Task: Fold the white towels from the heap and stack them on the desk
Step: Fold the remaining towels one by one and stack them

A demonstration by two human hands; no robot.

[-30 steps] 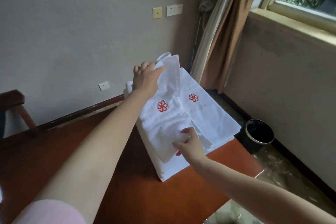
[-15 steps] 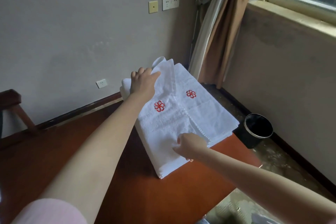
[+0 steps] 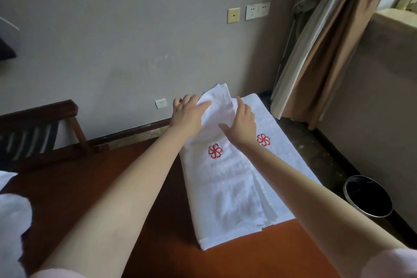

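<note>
Currently two folded white towels lie side by side and partly overlapping at the far right end of the red-brown counter [image 3: 225, 264], each showing a red flower emblem. The top towel [image 3: 225, 187] sits on the left, its right edge lapping over the lower towel [image 3: 282, 142], which reaches out toward the counter's right side. The left hand [image 3: 187, 113] is at the far left corner of the top towel and grips it there: the thumb lies flat on the cloth while the fingers [image 3: 187, 99] curl round the edge. The right hand [image 3: 242, 119] rests palm down just beside it, at the line where the two towels meet, with its fingers [image 3: 241, 105] straight and together and the thumb spread out to the left, holding nothing. Both arms are stretched well forward over the counter. A heap [image 3: 11, 221] of loose white cloth shows at the near left edge of the view. On the floor to the right of the counter stands a dark round bin [image 3: 367, 196], and a wooden chair [image 3: 45, 128] stands against the wall on the left.
</note>
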